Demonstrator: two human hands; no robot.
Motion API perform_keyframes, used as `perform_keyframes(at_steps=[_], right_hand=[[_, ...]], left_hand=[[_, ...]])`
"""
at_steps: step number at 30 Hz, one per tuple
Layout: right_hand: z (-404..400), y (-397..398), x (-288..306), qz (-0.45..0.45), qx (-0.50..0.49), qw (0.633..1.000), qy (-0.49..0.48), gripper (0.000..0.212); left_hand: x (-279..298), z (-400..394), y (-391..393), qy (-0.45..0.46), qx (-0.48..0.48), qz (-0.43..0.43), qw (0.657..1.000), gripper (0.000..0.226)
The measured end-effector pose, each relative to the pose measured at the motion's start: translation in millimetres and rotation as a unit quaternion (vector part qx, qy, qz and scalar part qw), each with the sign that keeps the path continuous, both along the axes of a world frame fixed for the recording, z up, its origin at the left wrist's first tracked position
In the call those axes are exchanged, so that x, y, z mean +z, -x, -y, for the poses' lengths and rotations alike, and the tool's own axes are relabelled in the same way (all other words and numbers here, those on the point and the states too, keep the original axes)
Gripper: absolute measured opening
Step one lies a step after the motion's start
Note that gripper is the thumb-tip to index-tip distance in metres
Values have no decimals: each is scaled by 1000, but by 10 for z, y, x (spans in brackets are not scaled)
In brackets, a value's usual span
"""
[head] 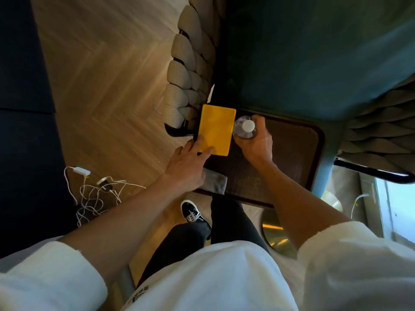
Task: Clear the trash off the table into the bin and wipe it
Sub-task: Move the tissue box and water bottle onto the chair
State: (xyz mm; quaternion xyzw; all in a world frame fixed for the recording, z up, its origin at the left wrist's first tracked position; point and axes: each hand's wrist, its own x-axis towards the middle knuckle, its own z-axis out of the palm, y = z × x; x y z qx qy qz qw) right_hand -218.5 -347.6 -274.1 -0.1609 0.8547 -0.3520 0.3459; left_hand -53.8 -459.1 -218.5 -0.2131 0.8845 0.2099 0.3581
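Dark table (292, 158) at frame centre: right hand (256, 144) grips the clear bottle (244, 130), left hand (188, 164) presses flat-fingered on the yellow card (216, 129), which could slide off the edge.

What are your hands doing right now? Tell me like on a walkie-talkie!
Right hand gripping clear bottle, upright on table. Left hand, fingers flat on yellow card. Grey cloth waiting at near edge. Nothing blocking.

Grey cloth (215, 182) partly under left hand (187, 167); shirt print (138, 297) unreadable.
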Motion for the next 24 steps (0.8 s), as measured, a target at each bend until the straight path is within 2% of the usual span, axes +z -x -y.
perform_keyframes(at_steps=[3,6,9,12,15,19,21,24], right_hand=[[-20,-18,6,28,-2,1000,-14,74],[-169,-170,-14,71,-25,994,-78,84],[-410,-465,-130,139,-47,976,-158,67],[-595,-812,-282,206,-3,958,-202,57],[-692,-1102,-444,249,-7,946,-207,53],[-623,-1308,-575,196,-43,956,-216,42],[-561,-1393,-617,175,-44,958,-221,35],[-523,-1483,-600,198,-76,954,-213,30]], left_hand=[[-9,-57,-99,-14,80,-86,993,61],[-41,-205,-336,-12,246,-195,949,36],[-203,-330,-600,-9,315,-137,939,25],[-453,-335,-725,-42,267,-51,962,41],[-748,-248,-681,-82,179,-30,980,60],[-1108,-125,-521,-40,35,-30,998,69],[-1211,-109,-473,-1,-10,-44,999,60],[-1247,-100,-458,0,-27,-50,998,28]])
